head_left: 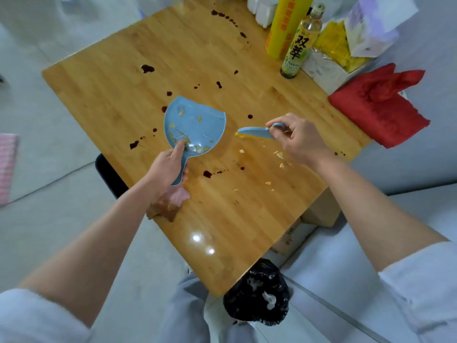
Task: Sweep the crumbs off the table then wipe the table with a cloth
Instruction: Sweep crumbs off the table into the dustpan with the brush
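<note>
My left hand (168, 167) grips the handle of a small blue dustpan (195, 122) that rests on the wooden table (118, 78) and holds several crumbs. My right hand (296, 138) holds a small blue brush (254, 132) with yellow bristles, to the right of the pan and apart from it. Loose crumbs (279, 154) lie on the table below the right hand. Dark brown spots (147, 68) are scattered over the wood. A pink and brown stained cloth (170, 203) lies at the table's left edge, partly under my left wrist.
A red cloth (378, 105) hangs over the right edge. A bottle (300, 45), a yellow roll (288, 23), packets and a tissue pack (368, 28) crowd the far right corner. A black-lined bin (257, 293) stands under the table's near corner.
</note>
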Demonstrator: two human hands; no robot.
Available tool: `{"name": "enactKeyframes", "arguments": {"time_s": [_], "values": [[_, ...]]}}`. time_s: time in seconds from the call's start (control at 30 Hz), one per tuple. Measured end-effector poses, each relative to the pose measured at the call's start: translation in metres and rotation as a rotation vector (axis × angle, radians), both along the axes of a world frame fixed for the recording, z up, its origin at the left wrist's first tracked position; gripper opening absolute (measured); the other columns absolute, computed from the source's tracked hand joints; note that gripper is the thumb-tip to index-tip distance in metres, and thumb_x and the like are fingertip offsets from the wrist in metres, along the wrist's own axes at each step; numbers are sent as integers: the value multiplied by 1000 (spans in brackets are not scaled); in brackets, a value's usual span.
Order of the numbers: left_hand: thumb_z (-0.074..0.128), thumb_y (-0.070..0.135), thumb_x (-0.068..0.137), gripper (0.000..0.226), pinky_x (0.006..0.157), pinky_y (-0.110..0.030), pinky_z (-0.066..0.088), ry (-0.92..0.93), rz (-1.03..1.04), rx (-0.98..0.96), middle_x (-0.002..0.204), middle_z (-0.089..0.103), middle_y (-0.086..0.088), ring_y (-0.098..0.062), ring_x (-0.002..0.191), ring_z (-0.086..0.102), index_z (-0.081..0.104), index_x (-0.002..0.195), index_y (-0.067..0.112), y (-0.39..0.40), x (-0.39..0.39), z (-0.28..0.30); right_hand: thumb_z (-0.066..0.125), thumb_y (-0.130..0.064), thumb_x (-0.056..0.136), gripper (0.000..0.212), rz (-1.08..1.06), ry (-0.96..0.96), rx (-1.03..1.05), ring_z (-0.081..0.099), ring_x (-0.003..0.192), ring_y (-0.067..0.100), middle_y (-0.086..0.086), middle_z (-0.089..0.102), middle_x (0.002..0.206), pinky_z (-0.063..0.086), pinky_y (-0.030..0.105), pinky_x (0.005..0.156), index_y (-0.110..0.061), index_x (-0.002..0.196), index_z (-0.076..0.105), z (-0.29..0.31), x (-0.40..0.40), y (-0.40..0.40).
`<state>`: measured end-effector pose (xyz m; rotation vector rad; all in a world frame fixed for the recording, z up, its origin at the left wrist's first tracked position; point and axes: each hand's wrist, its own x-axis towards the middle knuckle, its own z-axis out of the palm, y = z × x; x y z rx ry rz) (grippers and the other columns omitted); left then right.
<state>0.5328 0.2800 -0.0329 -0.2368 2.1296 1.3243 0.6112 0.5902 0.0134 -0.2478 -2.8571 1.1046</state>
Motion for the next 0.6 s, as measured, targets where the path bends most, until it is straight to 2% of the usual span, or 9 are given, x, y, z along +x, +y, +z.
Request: {"name": "enactKeyframes", "arguments": {"time_s": [0.1,0.2,0.3,0.47,0.6], "values": [[35,61,101,64,38,-16,40,-16,-1,14,48,59,4,-8,37,51,58,70,9,-8,-4,-3,64,-22,97,14,-5,-24,-5,59,75,15,1,64,97,46,15,66,-19,105,75,-3,-12,-9],[35,63,100,64,40,-19,39,-34,-3,17,50,58,3,-8,38,50,57,69,11,-13,-10,-6,67,-18,95,11,-29,-60,-21,63,80,19,1,64,99,54,25,75,-18,102,76,-9,-16,-12],[36,66,98,65,39,-18,40,-57,-10,6,52,59,3,-8,39,51,59,70,12,-15,-12,-11,67,-15,94,11,1,-110,-32,63,84,17,-1,64,101,53,20,76,-17,102,75,-19,-20,-20],[34,66,98,66,38,-16,41,-68,-30,3,52,61,2,-9,41,55,60,71,12,-7,-10,-22,62,-7,92,12,-11,-155,12,59,82,19,4,62,101,44,9,68,-11,98,72,-33,-10,-12],[34,64,99,64,44,-23,46,-110,-32,47,57,61,-1,-12,44,56,60,76,11,6,-8,-27,61,-10,91,13,-99,-135,1,55,73,6,-3,61,96,40,7,63,-18,94,71,-27,8,10]]}}
